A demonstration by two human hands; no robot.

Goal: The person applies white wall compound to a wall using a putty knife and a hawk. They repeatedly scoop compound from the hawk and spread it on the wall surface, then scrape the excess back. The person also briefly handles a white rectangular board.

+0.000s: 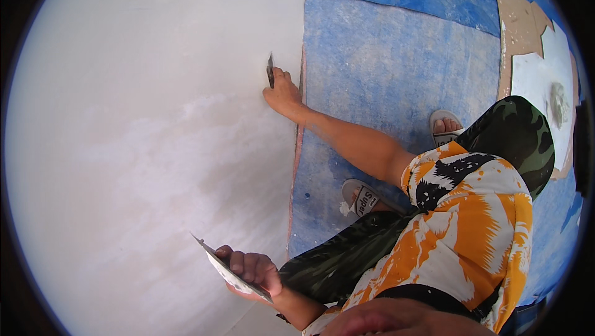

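Note:
Along the left stands a smooth pale wall [124, 106] with whiter, cloudy patches. My right hand [284, 95] reaches out to it, fingers closed on a dark, thin putty knife [271, 70] seen nearly edge-on. Whether its blade touches the wall, I cannot tell. Nearer to me, at the bottom, my left hand [254, 272] grips a flat putty blade [222, 268] smeared with white putty. That blade is tilted, and the fingers hide part of it.
Blue sheeting [396, 57] covers the floor, its edge running along the wall's foot. My sandalled feet [362, 198] rest on it. On the right lie brown cardboard [517, 20] and a white board [533, 82] with a lump of greyish-white putty [559, 103] on it.

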